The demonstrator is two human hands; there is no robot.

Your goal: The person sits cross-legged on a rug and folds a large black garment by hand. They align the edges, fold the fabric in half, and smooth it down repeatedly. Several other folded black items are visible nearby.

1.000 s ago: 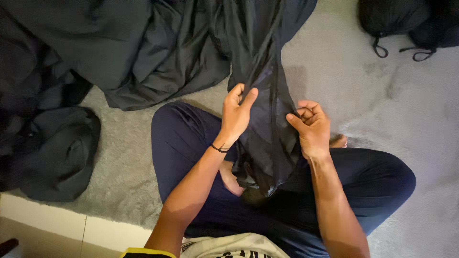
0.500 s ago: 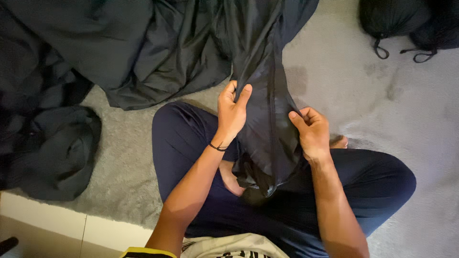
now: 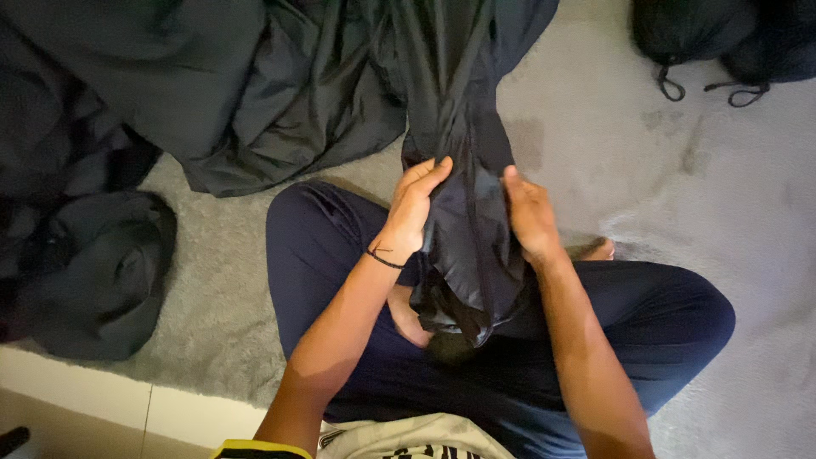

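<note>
At nine o'clock lies one rumpled dark bundle of cloth (image 3: 89, 280), its folds too dim to read; whether it joins the cloth above it I cannot tell. From ten to twelve o'clock spreads one large sheet of black fabric (image 3: 280, 85), creased and heaped, and a gathered length of it runs down to the centre, hanging over the person's lap.

Two hands work on that gathered length. The left hand (image 3: 414, 208), a thin dark band at its wrist, sits just left of centre, fingers curled round the fabric's left edge and clenched on it. The right hand (image 3: 529, 212), just right of centre, presses and grips the opposite side, thumb uppermost; its fingertips are buried in the cloth.

At one to two o'clock sit two dark drawstring bags (image 3: 722, 34), cut off by the top edge, cords trailing onto the floor.

The surface is one pale grey carpet (image 3: 663, 153), faintly stained near the middle. At seven o'clock a strip of light floor tiles (image 3: 102, 408) borders it. The person sits cross-legged in dark blue trousers (image 3: 646, 314); one bare foot shows partly beneath the hanging fabric.
</note>
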